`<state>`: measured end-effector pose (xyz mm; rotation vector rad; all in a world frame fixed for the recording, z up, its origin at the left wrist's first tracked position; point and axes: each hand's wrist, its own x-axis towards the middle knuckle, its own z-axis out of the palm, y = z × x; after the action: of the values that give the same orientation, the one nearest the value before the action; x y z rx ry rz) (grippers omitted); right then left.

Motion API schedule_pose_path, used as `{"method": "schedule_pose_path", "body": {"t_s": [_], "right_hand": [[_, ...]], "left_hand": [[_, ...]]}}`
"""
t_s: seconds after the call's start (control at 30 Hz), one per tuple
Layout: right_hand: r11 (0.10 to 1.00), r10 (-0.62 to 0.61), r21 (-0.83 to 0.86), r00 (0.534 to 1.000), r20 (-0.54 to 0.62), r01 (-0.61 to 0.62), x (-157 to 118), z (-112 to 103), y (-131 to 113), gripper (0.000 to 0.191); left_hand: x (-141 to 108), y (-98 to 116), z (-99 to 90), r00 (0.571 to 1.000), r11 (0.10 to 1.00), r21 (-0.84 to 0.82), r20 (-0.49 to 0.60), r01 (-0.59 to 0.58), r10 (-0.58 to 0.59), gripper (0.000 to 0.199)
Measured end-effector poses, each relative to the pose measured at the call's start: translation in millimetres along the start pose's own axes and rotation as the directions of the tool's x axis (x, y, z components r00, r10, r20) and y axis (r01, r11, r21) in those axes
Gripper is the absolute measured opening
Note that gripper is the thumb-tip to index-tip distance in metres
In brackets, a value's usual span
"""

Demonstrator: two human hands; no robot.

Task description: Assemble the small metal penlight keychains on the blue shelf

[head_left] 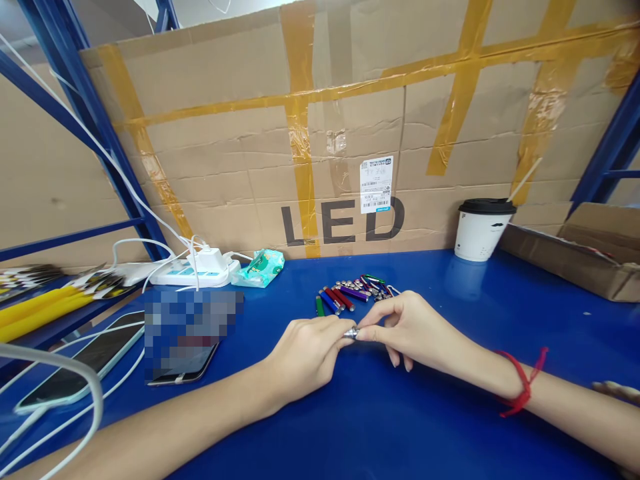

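Just above the blue table (pixel 380 413), my two hands meet at a small silvery metal piece (pixel 351 333). My left hand (pixel 310 350) is closed, with thumb and forefinger on the piece's left end. From the other side, my right hand (pixel 400 327) pinches its right end, the lower fingers curled beneath. Part of the piece is hidden by the fingertips. Beyond my hands lie coloured metal tubes: a green one (pixel 320 306), a blue one (pixel 330 303), red ones (pixel 346 299) and a purple one (pixel 355 293). Small silvery parts (pixel 377 291) are heaped beside them.
At the left are a power strip (pixel 200 272) with white cables, a green wipes packet (pixel 263 268) and two phones (pixel 87 360) (pixel 193 363). A lidded paper cup (pixel 483 230) and an open cardboard box (pixel 590 257) stand at the back right, before upright cardboard (pixel 240 160).
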<state>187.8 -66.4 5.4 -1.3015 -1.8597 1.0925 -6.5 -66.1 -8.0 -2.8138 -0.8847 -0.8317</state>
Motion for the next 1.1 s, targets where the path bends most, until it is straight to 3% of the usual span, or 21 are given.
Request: {"method": "schedule_pose_path", "body": {"t_s": [0.57, 0.77, 1.0, 1.1], "right_hand": [[0.999, -0.044, 0.01, 0.999, -0.018, 0.045, 5, -4, 2, 0.038], [0.997, -0.077, -0.031, 0.988, -0.134, 0.074, 10, -11, 3, 0.043], [0.984, -0.165, -0.113, 0.949, -0.27, 0.139, 20, -31, 8, 0.051], [0.982, -0.171, -0.127, 0.936, -0.306, 0.138, 23, -37, 11, 0.053]], "left_hand": [[3, 1, -2.1, 0.987, 0.98, -0.124, 0.069, 0.155, -0.147, 0.024], [3, -1, -4.0, 0.977, 0.971, -0.108, 0.002, 0.212, -0.213, 0.025], [12, -30, -13.1, 0.967, 0.976, -0.025, -0.137, 0.215, -0.217, 0.022], [14, -45, -16.2, 0.94, 0.946, 0.032, -0.126, 0.324, -0.317, 0.025]]}}
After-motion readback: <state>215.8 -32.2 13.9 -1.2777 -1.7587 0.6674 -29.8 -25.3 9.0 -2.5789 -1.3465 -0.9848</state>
